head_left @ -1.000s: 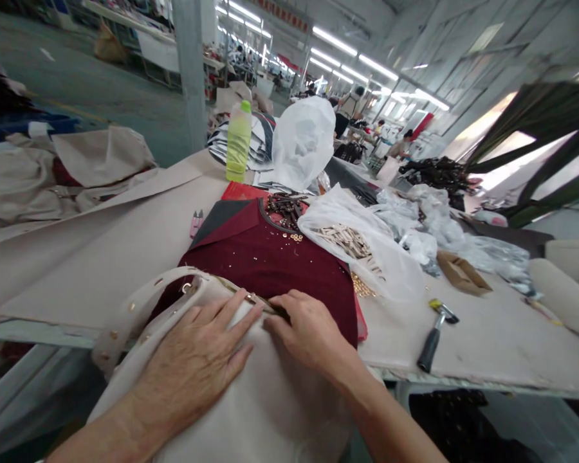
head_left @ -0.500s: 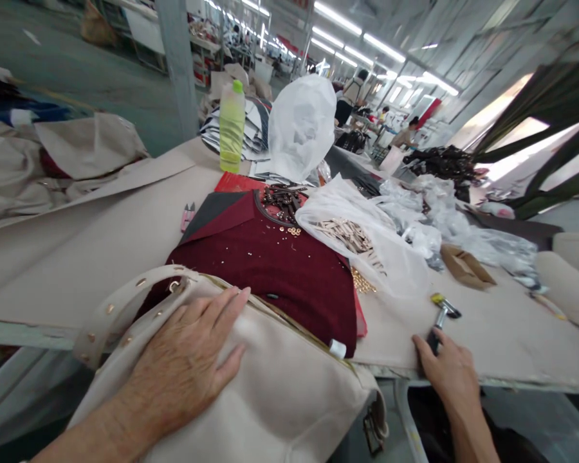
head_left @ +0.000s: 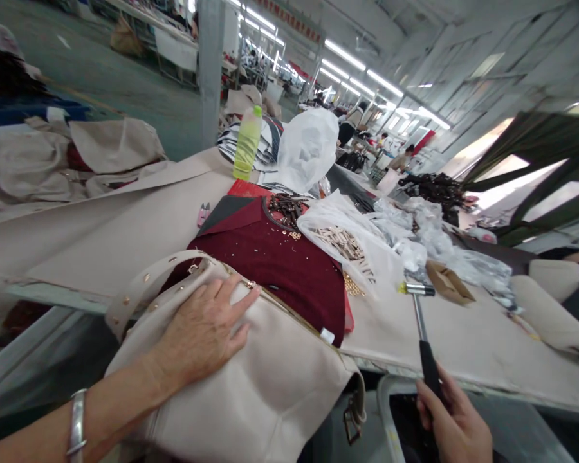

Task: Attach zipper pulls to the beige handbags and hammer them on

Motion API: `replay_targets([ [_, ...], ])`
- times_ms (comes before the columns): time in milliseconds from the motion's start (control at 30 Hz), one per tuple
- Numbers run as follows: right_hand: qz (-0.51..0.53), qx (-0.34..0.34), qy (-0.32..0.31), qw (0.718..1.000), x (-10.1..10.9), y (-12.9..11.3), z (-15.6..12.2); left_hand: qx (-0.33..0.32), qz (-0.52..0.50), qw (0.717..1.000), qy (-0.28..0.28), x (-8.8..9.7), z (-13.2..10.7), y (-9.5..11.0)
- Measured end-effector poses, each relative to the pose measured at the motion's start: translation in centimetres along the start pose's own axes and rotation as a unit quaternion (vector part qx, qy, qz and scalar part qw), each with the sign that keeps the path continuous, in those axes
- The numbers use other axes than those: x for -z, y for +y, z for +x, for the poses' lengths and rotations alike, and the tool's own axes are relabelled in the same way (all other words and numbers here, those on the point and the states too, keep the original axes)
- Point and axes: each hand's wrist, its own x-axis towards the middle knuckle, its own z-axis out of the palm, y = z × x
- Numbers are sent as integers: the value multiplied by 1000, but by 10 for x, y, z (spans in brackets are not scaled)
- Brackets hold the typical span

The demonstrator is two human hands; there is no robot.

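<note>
A cream handbag (head_left: pixel 270 373) lies at the front edge of the table, its zip opening towards the dark red cloth (head_left: pixel 265 270). My left hand (head_left: pixel 205 328) rests on the bag near the opening, palm down with the fingers stretched out. To the right, my right hand (head_left: pixel 456 415) is wrapped around the black handle of a hammer (head_left: pixel 421 315). The hammer stands head up, its yellow and metal head above the table edge. The bag's strap (head_left: pixel 142 283) with gold eyelets curves behind my left hand. A buckle (head_left: pixel 352 418) hangs at the bag's right end.
Gold rings (head_left: pixel 353 285), a plastic bag of cream strips (head_left: pixel 347 244) and dark small parts (head_left: pixel 287 209) lie beyond the handbag. A yellow-green bottle (head_left: pixel 247 145) stands farther back. An open cardboard box (head_left: pixel 448 281) sits at the right, beside clear plastic wrapping (head_left: pixel 482 270).
My right hand has lifted the hammer off the table and brought it nearer, head up. My left hand stays on the bag. The whole view has shifted slightly.
</note>
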Motion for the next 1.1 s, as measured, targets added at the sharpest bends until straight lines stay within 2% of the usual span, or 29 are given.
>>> replay_targets([
  [67,14,58,-51,997,-7,-23,-23,-1,10,1000,-2,0,0,1],
  [133,-1,145,-102,984,-21,-48,-41,-3,15,1000,-9,1,0,1],
  [267,-40,354,-156,921,-65,-86,-63,-8,8,1000,2,0,-2,0],
  [367,-65,435,-200,876,-95,-95,-70,-8,-4,1000,10,-1,-3,-1],
  [467,-106,452,-245,851,-108,-101,-70,-3,-15,1000,9,-2,-2,-2],
  [533,-104,453,-236,853,-103,-109,-69,4,-22,1000,5,-3,-2,-3],
  [600,-86,447,-197,868,-91,-119,-72,7,-32,999,-4,-4,-3,-3],
  [700,-84,422,-86,898,-76,-127,-79,8,-43,999,4,-6,-5,-3],
  [767,-96,426,-58,898,-77,-122,-83,6,-46,999,23,-8,-6,-4],
  [800,-100,441,-80,888,-81,-118,-84,2,-49,998,34,-10,-6,-4],
  [900,-94,491,-217,838,-98,-103,-82,-3,-58,996,66,-12,-7,-5],
  [933,-89,492,-259,826,-102,-98,-79,-4,-59,996,73,-12,-7,-5],
  [967,-81,480,-284,826,-104,-95,-77,-3,-57,995,78,-12,-7,-5],
  [1033,-60,427,-287,855,-101,-90,-71,-1,-49,995,84,-12,-9,-4],
  [1100,-24,339,-236,910,-90,-83,-64,-6,-38,995,93,-14,-11,-3],
])
